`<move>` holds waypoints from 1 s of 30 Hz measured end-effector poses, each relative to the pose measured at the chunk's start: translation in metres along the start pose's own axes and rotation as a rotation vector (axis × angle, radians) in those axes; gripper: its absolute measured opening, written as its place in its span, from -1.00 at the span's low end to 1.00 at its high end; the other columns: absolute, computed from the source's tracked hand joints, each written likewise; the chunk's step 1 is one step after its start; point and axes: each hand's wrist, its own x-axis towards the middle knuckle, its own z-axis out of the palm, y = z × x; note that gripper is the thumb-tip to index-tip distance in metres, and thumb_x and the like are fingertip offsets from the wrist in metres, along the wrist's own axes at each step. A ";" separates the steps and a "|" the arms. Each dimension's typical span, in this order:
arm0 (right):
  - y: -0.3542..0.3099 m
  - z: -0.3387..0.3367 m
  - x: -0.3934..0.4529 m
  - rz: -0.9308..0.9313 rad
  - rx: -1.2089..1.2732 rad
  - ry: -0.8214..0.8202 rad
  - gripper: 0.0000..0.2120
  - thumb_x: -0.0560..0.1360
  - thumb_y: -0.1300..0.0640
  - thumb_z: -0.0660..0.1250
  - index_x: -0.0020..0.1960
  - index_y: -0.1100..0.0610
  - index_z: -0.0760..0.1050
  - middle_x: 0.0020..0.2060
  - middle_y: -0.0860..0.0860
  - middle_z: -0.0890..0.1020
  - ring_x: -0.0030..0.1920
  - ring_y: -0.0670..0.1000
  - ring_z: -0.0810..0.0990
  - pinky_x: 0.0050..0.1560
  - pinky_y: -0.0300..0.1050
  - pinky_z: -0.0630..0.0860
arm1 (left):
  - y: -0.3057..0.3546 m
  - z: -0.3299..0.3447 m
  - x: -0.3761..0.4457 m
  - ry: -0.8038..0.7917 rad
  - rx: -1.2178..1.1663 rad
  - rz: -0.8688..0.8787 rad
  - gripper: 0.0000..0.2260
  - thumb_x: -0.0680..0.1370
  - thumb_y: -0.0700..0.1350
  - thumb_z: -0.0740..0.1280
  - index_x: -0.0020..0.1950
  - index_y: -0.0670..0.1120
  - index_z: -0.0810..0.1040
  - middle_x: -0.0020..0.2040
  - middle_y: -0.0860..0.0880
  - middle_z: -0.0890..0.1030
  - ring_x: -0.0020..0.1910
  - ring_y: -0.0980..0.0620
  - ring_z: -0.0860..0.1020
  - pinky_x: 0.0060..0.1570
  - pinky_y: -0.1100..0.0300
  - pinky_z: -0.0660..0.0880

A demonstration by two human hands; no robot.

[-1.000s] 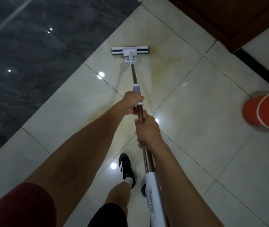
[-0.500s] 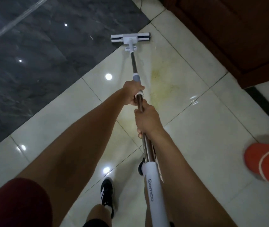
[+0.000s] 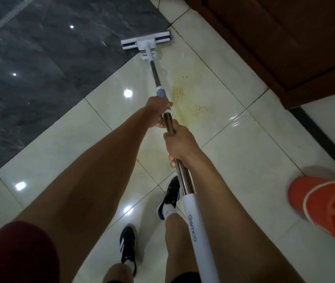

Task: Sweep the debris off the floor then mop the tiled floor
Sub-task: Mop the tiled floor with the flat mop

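both hands, left hand [image 3: 158, 113] ahead of right hand [image 3: 180, 147], fingers wrapped round the light, rigid mop [image 3: 154, 68] shaft; mid-shaft grip likely steers best.

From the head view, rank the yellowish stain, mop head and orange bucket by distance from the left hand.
From the left hand, nearest first:
1. Yellowish stain, just right of it on the pale tile.
2. Mop head, ahead at the dark floor's edge.
3. Orange bucket, far right, nearer the person.
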 end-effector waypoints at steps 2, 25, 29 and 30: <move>0.012 0.011 -0.016 0.018 0.005 0.012 -0.61 0.63 0.16 0.14 0.44 -0.04 0.31 -0.15 0.13 0.56 -0.44 0.09 0.57 -0.44 -0.09 0.56 | -0.018 -0.001 -0.012 -0.009 0.028 0.008 -0.86 0.62 -0.14 0.36 0.07 -0.22 0.52 0.04 -0.24 0.61 -0.17 -0.16 0.61 -0.30 -0.03 0.59; 0.252 0.224 -0.298 0.138 0.105 0.174 -0.62 0.60 0.18 0.12 0.40 0.01 0.30 0.00 0.20 0.60 -0.28 0.14 0.65 -0.30 -0.03 0.65 | -0.367 -0.026 -0.205 -0.244 0.279 0.023 -0.86 0.63 -0.17 0.35 0.00 -0.23 0.47 -0.17 -0.21 0.55 -0.29 -0.09 0.57 -0.32 -0.02 0.58; 0.293 0.248 -0.337 0.127 0.064 0.187 -0.59 0.60 0.16 0.12 0.44 0.00 0.28 0.06 0.16 0.59 0.01 0.21 0.65 0.06 0.15 0.64 | -0.421 -0.022 -0.232 -0.267 0.295 0.015 -0.86 0.64 -0.16 0.34 0.00 -0.23 0.47 -0.21 -0.19 0.55 -0.33 -0.07 0.56 -0.36 0.01 0.57; 0.305 0.253 -0.348 0.129 0.076 0.190 -0.58 0.60 0.17 0.11 0.45 -0.01 0.27 0.04 0.15 0.59 -0.02 0.20 0.64 0.05 0.15 0.64 | -0.436 -0.020 -0.239 -0.273 0.300 0.012 -0.86 0.64 -0.15 0.34 0.02 -0.23 0.47 -0.21 -0.19 0.55 -0.33 -0.07 0.56 -0.38 0.04 0.57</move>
